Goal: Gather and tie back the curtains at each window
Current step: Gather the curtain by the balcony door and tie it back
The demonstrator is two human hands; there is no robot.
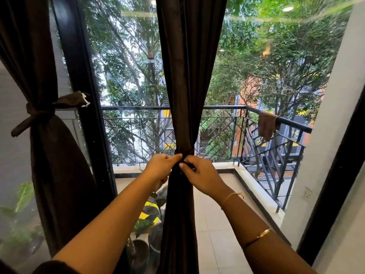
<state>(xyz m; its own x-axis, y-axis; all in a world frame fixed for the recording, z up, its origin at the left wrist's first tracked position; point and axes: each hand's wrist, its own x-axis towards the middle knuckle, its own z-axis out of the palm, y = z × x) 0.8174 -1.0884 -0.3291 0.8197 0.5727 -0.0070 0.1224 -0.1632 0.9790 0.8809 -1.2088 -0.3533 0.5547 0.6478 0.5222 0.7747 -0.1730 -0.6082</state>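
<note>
A dark brown curtain (pixel 189 76) hangs in the middle of the glass, gathered into a narrow waist at hand height. A dark tie band (pixel 186 152) wraps that waist. My left hand (pixel 162 167) pinches the band from the left. My right hand (pixel 199 175) pinches the band's end from the right, fingers curled at the knot. The two hands almost touch. A second dark curtain (pixel 49 135) at the left is bound by a knotted tie (pixel 37 113) with loose ends.
A black door frame (pixel 83 95) stands between the two curtains. Behind the glass are a tiled balcony, a black metal railing (pixel 256 133) with a brown cloth (pixel 266 125) draped on it, and potted plants (pixel 146 230) near the floor. A white wall (pixel 335 115) is at right.
</note>
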